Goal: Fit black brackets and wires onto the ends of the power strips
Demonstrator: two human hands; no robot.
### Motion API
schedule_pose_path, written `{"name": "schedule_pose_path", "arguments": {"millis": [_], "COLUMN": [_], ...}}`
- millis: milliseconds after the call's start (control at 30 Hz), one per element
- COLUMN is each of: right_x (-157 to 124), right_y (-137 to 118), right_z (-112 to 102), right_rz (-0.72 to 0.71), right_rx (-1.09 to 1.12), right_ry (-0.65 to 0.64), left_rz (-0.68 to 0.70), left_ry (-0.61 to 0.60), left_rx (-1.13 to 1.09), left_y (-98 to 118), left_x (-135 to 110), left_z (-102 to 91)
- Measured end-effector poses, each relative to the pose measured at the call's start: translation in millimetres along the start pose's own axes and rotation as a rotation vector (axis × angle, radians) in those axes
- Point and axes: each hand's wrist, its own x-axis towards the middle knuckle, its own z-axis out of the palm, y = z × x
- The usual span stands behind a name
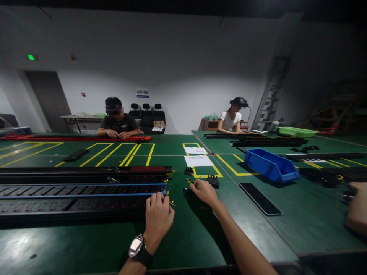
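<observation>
Long black power strips [80, 194] lie side by side on the green table [186, 236], their ends pointing right. My left hand [157, 217], a watch on its wrist, rests with curled fingers on the end of the nearest strip, where thin wires stick out. My right hand [204, 191] is just right of it, fingers pinched on a small wire end [189, 182]. Small black parts [213, 180] lie just beyond that hand.
A blue bin [271, 165] and a flat black slab [259, 198] sit to the right. White papers [197, 160] lie inside yellow floor-style markings. Two people work at the far side of the tables. Another person's arm [357, 214] shows at the right edge.
</observation>
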Motion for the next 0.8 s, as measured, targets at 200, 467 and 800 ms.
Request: {"name": "schedule_pose_path", "arguments": {"millis": [200, 467, 800], "right_x": [-1.3, 2.2, 5.9], "right_y": [-4.0, 1.1, 0.7], "right_z": [2.7, 5.3, 7.8], "right_rz": [-0.009, 0.014, -0.105], "right_rx": [0.014, 0.363, 0.729], "right_ry": [-0.035, -0.201, -0.419], "left_rz": [0.002, 0.004, -0.013], "left_ry": [-0.004, 0.0, -0.022], "left_rx": [-0.009, -0.007, -0.02], "left_y": [-1.1, -1.7, -1.9], "left_x": [0.2, -0.1, -0.9], "left_z": [0.3, 3.2, 1.7]}}
